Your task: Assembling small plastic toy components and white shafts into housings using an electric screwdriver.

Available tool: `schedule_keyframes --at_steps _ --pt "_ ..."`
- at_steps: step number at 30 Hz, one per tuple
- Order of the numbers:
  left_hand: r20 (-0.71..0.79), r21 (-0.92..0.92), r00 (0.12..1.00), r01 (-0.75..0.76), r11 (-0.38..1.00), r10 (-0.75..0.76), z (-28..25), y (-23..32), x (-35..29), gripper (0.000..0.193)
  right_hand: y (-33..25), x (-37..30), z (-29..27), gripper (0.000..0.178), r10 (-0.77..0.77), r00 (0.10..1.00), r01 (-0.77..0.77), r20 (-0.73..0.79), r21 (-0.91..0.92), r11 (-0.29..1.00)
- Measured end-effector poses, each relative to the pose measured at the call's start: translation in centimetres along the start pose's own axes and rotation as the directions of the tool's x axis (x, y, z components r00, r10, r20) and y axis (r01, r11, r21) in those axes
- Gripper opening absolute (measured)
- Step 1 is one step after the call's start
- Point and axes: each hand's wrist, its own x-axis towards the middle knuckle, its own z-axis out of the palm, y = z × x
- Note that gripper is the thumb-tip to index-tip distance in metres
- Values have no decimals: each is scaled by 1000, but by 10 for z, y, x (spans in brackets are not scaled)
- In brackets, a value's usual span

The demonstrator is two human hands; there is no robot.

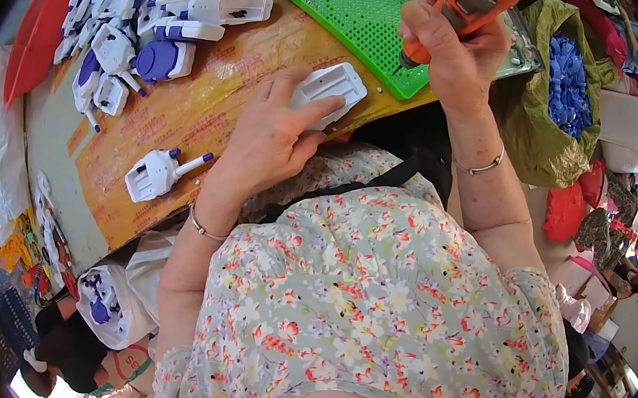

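Holding a white plastic housing [336, 83], aslant lengthwise toward upper right, on the table [188, 108] under thumb and fingers of the nearer left hand [275, 132], below and left of an orange power driver [467, 11] gripped in the right hand [464, 63].

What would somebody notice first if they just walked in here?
Probably the bright green tray at the top middle, dotted with little holes. The orange power tool in the right grip, towards the top right, pops out too. Then there's the big heap of white-and-purple plastic pieces at the upper left.
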Motion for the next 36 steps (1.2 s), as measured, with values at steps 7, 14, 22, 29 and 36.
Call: schedule_keyframes --at_steps 7,14,22,29,36 --pt "-79 -105 996 28 994 -36 8 -6 -3 38 -6 4 2 20 -37 999 37 34 -5 999" --pt "-157 -136 988 -17 991 -4 13 -13 -5 31 -46 -1 24 32 -58 997 60 40 -42 997" --pt "-143 -158 989 1 987 -24 11 -11 -2 31 25 -13 35 45 -271 926 279 262 6 960" --pt "-155 -146 988 -12 989 -11 10 -9 -1 31 10 -22 38 49 -122 960 124 253 8 992" --pt "-149 -154 989 -7 988 -16 10 -9 0 32 7 -25 44 26 -49 963 45 265 23 999"
